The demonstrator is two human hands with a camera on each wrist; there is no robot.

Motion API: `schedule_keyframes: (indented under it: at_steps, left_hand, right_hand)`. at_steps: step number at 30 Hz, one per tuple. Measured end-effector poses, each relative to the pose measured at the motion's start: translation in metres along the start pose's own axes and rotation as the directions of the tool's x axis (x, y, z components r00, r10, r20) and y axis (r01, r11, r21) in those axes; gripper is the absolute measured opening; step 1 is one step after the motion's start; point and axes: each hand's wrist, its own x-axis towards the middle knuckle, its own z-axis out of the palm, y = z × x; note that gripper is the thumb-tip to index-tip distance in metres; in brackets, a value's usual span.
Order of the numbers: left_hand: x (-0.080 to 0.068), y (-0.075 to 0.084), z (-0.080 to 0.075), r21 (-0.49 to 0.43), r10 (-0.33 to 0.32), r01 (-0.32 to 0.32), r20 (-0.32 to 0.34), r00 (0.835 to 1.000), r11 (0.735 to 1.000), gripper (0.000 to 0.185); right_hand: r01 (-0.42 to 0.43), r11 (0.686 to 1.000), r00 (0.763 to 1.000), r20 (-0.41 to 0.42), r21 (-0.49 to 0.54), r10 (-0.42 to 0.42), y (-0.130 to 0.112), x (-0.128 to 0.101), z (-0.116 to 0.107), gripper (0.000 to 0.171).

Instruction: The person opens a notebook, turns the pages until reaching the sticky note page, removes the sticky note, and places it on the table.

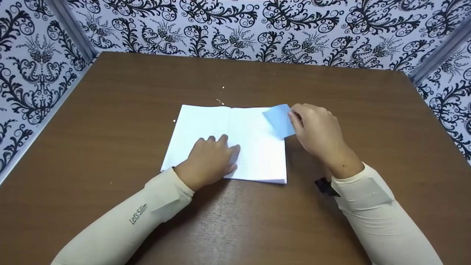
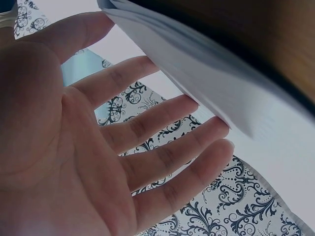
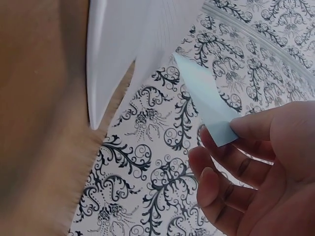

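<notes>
An open notebook (image 1: 257,154) with blank-looking white pages lies in the middle of the table. My left hand (image 1: 211,158) rests on it near the fold, fingers spread and fairly straight; in the left wrist view the fingertips (image 2: 216,129) touch the page. Between thumb and fingers my right hand (image 1: 318,129) pinches a blue sticky note (image 1: 279,119) by its edge, over the upper right corner of the right page. The right wrist view shows the note (image 3: 204,93) held at one end, its other end free, apart from the notebook's pages (image 3: 110,54).
The brown wooden table (image 1: 110,147) extends on all sides of the notebook. Small white specks lie beyond and left of it. Walls with black scrollwork wallpaper (image 1: 235,33) border the table's back and sides. A dark strap (image 1: 325,187) sits at the right wrist.
</notes>
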Motion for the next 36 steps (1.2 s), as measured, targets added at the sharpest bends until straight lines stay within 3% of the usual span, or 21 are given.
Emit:
schedule_keyframes:
  at_steps: [11, 19, 26, 36]
  left_hand:
    - [-0.001, 0.0, -0.002, 0.024, 0.014, -0.014, -0.007, 1.0, 1.0, 0.041]
    - [-0.001, 0.0, -0.003, 0.053, 0.003, -0.003, 0.008, 1.0, 0.999, 0.043]
    - [-0.002, 0.0, 0.001, 0.037, -0.011, 0.011, 0.013, 1.0, 0.999, 0.044]
    - [-0.001, 0.0, 0.001, 0.016, -0.006, 0.006, -0.004, 1.0, 1.0, 0.041]
  right_hand:
    - [-0.029, 0.999, 0.998, -0.056, 0.027, 0.03, 0.006, 0.0, -0.013, 0.022]
    - [0.062, 0.997, 0.993, -0.095, -0.049, -0.066, 0.026, -0.002, -0.009, 0.019]
    - [0.149, 0.983, 0.987, -0.05, -0.106, -0.155, 0.047, -0.004, 0.002, 0.017]
    - [0.194, 0.962, 0.981, 0.057, -0.191, -0.186, 0.058, -0.015, 0.004, 0.015]
